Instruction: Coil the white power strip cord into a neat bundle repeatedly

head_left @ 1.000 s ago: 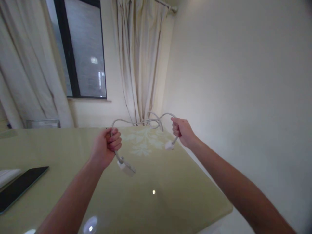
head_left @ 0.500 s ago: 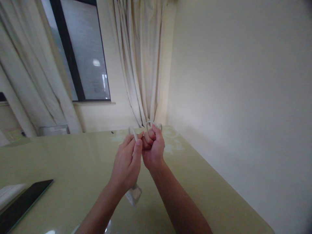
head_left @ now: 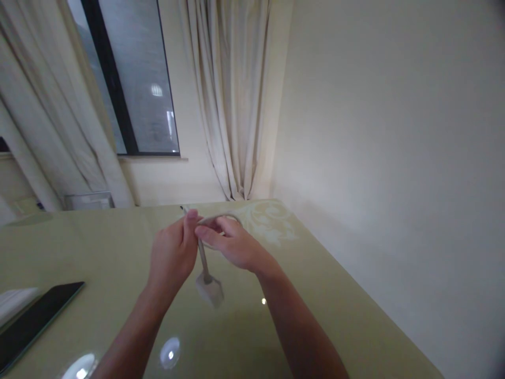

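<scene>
A white cable [head_left: 202,251] with a white block-shaped plug [head_left: 210,289] at its end hangs above the glossy green table [head_left: 307,295]. My left hand [head_left: 173,255] pinches the cable just above the plug. My right hand [head_left: 232,245] meets it from the right, fingers closed around a gathered loop of the same cable [head_left: 221,217]. Both hands touch each other over the middle of the table. The cable's other end is hidden inside my hands.
A black tablet or phone [head_left: 35,318] lies at the left edge of the table beside something white [head_left: 13,305]. Cream curtains [head_left: 232,100] and a dark-framed window [head_left: 126,79] stand behind the table. A plain wall runs along the right side.
A second ago my hands were apart with the cable stretched between them. They came together, and the cable is now bunched in them with the plug dangling below.
</scene>
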Tool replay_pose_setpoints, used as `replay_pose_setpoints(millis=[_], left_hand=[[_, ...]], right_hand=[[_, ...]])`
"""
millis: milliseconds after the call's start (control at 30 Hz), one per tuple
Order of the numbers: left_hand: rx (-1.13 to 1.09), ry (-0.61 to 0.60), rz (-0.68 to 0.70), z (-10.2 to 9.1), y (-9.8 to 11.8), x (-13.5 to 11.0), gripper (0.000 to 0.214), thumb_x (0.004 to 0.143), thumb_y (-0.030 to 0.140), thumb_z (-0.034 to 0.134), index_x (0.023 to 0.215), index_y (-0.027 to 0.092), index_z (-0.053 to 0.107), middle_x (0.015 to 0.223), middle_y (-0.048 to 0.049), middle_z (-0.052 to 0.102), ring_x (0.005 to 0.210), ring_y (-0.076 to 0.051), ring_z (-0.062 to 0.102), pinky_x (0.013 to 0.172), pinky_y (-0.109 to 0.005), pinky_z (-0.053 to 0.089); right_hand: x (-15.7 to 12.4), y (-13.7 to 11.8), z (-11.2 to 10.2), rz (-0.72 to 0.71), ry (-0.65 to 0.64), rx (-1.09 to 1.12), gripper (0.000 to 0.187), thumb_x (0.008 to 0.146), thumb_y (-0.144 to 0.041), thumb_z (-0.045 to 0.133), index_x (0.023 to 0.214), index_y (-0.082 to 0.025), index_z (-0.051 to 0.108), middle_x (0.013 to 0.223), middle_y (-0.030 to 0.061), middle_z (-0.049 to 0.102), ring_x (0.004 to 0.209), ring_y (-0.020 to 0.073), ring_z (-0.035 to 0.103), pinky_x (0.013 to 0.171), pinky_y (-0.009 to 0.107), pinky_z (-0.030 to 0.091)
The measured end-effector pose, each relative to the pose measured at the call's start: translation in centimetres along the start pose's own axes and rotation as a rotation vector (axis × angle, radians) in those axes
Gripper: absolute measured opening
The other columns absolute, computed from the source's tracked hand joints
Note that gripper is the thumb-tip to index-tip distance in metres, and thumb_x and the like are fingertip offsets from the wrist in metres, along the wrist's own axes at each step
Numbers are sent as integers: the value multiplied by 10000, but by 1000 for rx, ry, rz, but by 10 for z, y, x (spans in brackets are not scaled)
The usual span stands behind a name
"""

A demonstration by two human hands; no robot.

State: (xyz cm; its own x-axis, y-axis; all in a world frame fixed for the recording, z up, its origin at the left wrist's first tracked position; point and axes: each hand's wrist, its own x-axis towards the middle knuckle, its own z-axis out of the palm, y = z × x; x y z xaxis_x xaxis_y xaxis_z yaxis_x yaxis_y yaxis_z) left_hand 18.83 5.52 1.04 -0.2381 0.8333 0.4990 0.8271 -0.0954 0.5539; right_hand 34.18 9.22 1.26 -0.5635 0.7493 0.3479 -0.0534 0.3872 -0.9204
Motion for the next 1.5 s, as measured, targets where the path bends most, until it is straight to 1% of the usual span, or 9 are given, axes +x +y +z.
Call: replay_pose_setpoints(millis=[100, 200, 367, 467, 600, 800, 1100, 1300, 1500], left_hand=[[53, 28, -1, -4, -4, 2, 577, 1056, 585, 286, 757, 232, 631, 725, -101, 704, 701, -287, 656, 628, -350, 334], [-25, 55, 21, -7, -11, 6, 450, 1021, 604, 455, 807, 229, 580, 660, -36, 642, 624, -226, 599, 616, -319, 332], [-350, -156, 180, -16, -35, 15, 502, 973, 625, 598, 1242, 204, 642, 601, 71, 500, 539, -162, 479, 533, -268, 321], [-311, -262, 229, -17, -43, 18, 505, 952, 613, 624, 1231, 203, 719, 709, 14, 651, 622, -179, 572, 583, -278, 400], [-108, -41, 227, -14, -40, 18, 386, 990, 504, 552, 1097, 212, 781, 1034, -80, 802, 894, -257, 713, 810, -351, 497], [33, 129, 164, -16, -35, 17, 413, 1005, 452, 503, 1155, 191, 786, 1134, -121, 802, 972, -290, 733, 872, -381, 506], [-1, 110, 38, -20, -33, 19, 535, 872, 513, 660, 1282, 178, 741, 944, -59, 771, 656, -202, 648, 756, -351, 521], [64, 225, 94, -21, -35, 17, 408, 929, 447, 608, 1154, 156, 785, 1049, -121, 791, 908, -268, 730, 868, -369, 529], [31, 204, 139, -25, -32, 14, 338, 945, 428, 617, 1080, 198, 824, 986, -78, 783, 807, -236, 714, 809, -352, 523]], right_hand=[[-8, -3, 3, 46, -168, -67, 455, 846, -548, 863, 1111, -222, 690, 899, -4, 735, 788, 171, 672, 700, 274, 492], [-13, -4, 4, 74, -203, -110, 375, 871, -488, 848, 1036, -215, 651, 813, -8, 733, 735, 170, 687, 650, 257, 477], [-13, -7, -10, 11, -100, -187, 209, 959, -381, 730, 907, -183, 689, 753, -2, 712, 680, 139, 649, 632, 247, 456], [-10, -5, -19, 1, -4, -133, 339, 926, -478, 773, 1051, -162, 766, 723, -1, 715, 650, 137, 646, 627, 254, 465], [-8, -1, -27, 7, 60, -133, 411, 853, -473, 856, 1104, -157, 777, 735, -1, 724, 658, 137, 652, 637, 258, 474], [-14, -6, -39, -29, -57, -366, 102, 913, -276, 796, 940, -180, 769, 796, -3, 721, 734, 131, 643, 690, 256, 475], [-2, 1, -19, -89, 138, -173, 72, 932, -246, 772, 966, -184, 758, 870, 14, 767, 725, 134, 673, 710, 270, 533], [7, 17, -2, -168, 265, -468, 99, 917, -176, 812, 934, -209, 721, 882, -1, 728, 804, 150, 688, 735, 267, 528], [17, 42, 1, -153, 344, -666, 169, 882, -164, 867, 887, -194, 700, 982, 9, 681, 778, 139, 676, 741, 275, 537]])
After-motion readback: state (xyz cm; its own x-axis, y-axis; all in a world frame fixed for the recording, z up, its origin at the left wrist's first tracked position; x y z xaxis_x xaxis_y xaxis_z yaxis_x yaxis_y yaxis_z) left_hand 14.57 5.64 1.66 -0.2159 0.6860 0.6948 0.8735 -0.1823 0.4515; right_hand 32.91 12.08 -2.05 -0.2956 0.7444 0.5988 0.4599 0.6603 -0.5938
